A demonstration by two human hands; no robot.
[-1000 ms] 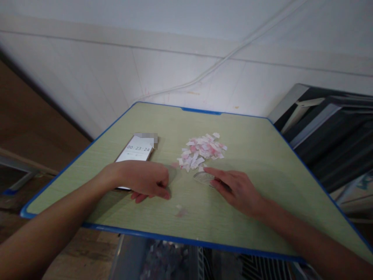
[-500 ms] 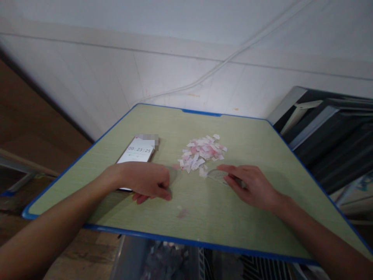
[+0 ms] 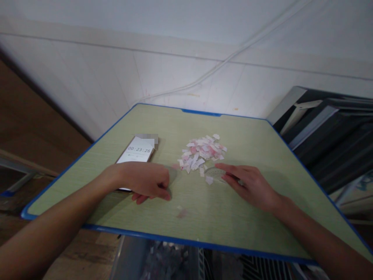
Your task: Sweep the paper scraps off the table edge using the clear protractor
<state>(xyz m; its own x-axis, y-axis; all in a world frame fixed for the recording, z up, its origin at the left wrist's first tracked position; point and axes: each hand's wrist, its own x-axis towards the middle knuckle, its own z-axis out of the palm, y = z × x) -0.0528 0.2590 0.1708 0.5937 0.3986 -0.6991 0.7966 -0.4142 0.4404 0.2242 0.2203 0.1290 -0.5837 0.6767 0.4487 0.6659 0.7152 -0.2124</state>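
Observation:
Between the thumb and fingers of my right hand (image 3: 247, 184) is a clear protractor (image 3: 212, 173), its curved edge towards the paper scraps. A small loose scrap (image 3: 209, 180) lies against its near side. Just beyond is a heap of torn white and pink paper scraps (image 3: 204, 151). My left hand (image 3: 145, 179) rests on the table with its fingers curled, covering the lower part of a phone (image 3: 136, 151). The phone shows a running timer. A faint see-through greyish patch shows beside the left knuckles; whether the hand holds anything there is hidden.
The pale green table (image 3: 163, 120) has a blue rim and stands against a white wall (image 3: 186, 74) with a cable. Dark flat panels (image 3: 335, 136) lean at the right. Below the front edge is a clear bin (image 3: 163, 258) with paper bits.
My right hand and the protractor have shifted slightly left and away from me. One scrap now lies apart at the protractor's near side. The left hand has stayed put.

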